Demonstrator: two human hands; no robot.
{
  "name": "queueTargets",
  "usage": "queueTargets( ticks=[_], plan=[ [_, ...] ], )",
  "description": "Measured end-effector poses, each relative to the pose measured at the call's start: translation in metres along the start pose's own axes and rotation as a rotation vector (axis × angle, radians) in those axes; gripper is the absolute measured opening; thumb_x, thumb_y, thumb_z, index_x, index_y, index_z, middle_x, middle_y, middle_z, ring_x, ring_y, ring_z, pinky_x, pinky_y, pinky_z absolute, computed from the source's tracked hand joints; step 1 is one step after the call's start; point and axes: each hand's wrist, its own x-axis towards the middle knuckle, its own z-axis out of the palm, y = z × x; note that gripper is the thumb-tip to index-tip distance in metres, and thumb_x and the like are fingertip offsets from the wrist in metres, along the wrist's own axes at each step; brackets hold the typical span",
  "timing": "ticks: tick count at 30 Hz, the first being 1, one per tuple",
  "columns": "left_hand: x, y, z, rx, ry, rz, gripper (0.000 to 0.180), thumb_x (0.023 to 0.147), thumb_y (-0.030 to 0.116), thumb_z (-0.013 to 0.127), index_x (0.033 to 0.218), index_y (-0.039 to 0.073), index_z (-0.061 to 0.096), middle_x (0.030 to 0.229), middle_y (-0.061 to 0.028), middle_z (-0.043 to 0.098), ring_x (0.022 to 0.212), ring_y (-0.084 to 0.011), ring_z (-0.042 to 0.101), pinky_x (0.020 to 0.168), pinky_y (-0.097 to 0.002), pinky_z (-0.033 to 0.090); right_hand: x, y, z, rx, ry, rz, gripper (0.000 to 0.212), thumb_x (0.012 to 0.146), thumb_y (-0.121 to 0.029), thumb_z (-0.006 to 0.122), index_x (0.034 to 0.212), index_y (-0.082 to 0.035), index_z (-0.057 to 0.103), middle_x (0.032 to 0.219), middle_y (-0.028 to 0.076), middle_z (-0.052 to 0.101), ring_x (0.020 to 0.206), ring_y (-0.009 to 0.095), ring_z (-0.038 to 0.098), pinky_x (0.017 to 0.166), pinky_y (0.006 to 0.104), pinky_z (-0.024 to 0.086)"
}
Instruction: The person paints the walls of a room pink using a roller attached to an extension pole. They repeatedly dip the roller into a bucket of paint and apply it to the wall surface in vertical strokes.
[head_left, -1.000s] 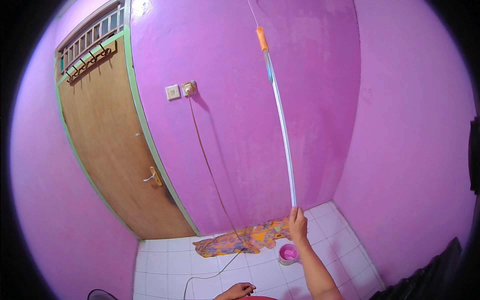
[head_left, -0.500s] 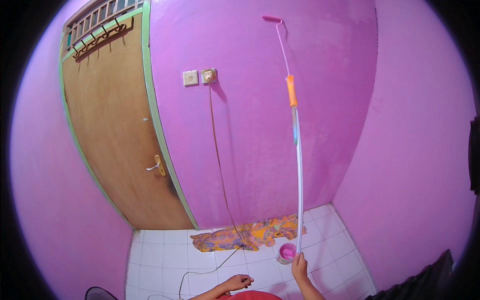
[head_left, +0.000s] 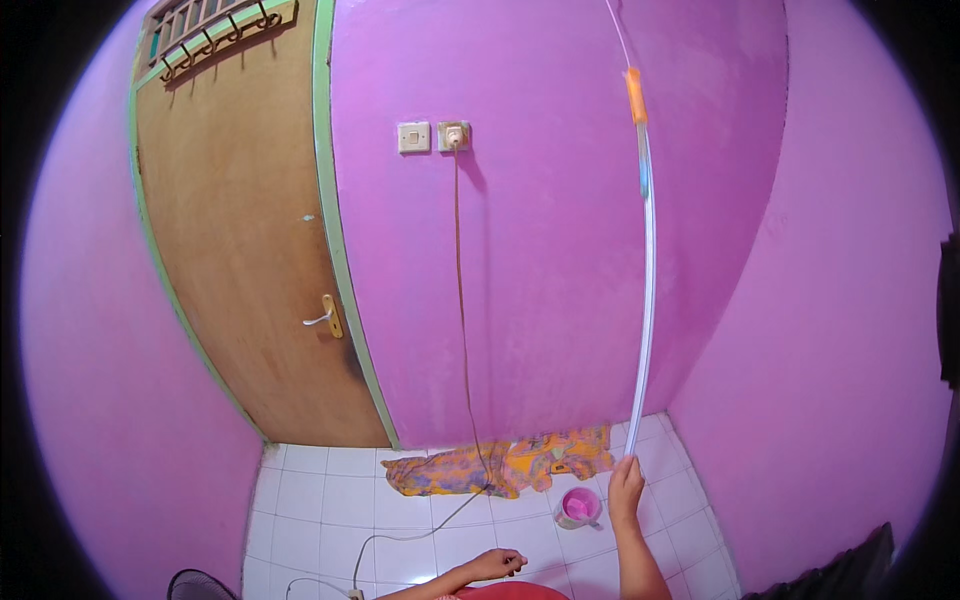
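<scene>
My right hand (head_left: 627,487) is closed round the lower end of a long white pole (head_left: 648,300) that rises along the purple wall. An orange handle (head_left: 637,97) is fixed to the pole's top, with a blue-grey wrapping just beneath it. From the handle a thin pink rod of the paint roller runs up past the upper edge, so the roller head is out of sight. My left hand (head_left: 497,564) is low in front of the red clothing, its fingers loosely curled with nothing seen in them. Left of my right forearm, a small pot of pink paint (head_left: 578,508) stands on the tiles.
A colourful cloth (head_left: 450,475) lies along the wall's foot. A cable hangs from the wall socket (head_left: 454,137) beside a switch (head_left: 414,138), crosses the cloth and runs over white tiles. The brown door (head_left: 240,240) is at left; dark ridged material (head_left: 840,570) is at lower right.
My right hand has moved up and to the right with the pole, and the roller head has left the view at the top. The view has shifted a little. My left hand stays low.
</scene>
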Motion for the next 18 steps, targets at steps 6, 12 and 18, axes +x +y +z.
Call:
queueTargets(
  ticks=[6,12,18],
  plan=[
    [0.008,-0.001,-0.017,-0.006,-0.039,-0.003,0.042,0.102,0.041,0.050,0.123,0.007,0.063,0.100,-0.0045,0.068,0.087,-0.0141,0.065,0.079,-0.0299,0.054,-0.118,0.092,-0.028,-0.212,-0.103,0.025,0.031,0.103,-0.026,0.043,0.093,0.000,0.056,0.067,0.023,0.060,0.065,0.044,0.061,0.057,0.0498,0.044],
    [0.045,0.042,-0.029,0.002,-0.080,0.100,0.042,0.102,0.042,0.049,0.123,0.008,0.063,0.100,-0.0027,0.068,0.085,-0.0126,0.065,0.075,-0.0291,0.054,-0.216,0.164,-0.090,-0.122,-0.072,0.310,0.032,0.103,-0.025,0.046,0.094,0.002,0.063,0.078,0.017,0.062,0.070,0.033,0.057,0.066,0.0430,0.048],
    [0.079,0.158,-0.028,-0.271,-0.058,0.201,0.054,0.103,0.050,0.043,0.129,0.005,0.058,0.108,-0.0051,0.067,0.095,-0.0137,0.062,0.080,-0.0298,0.052,-0.286,0.167,-0.180,-0.127,0.029,0.742,0.035,0.100,-0.030,0.049,0.103,0.000,0.067,0.088,0.020,0.067,0.082,0.034,0.065,0.072,0.0414,0.051]
  ],
)
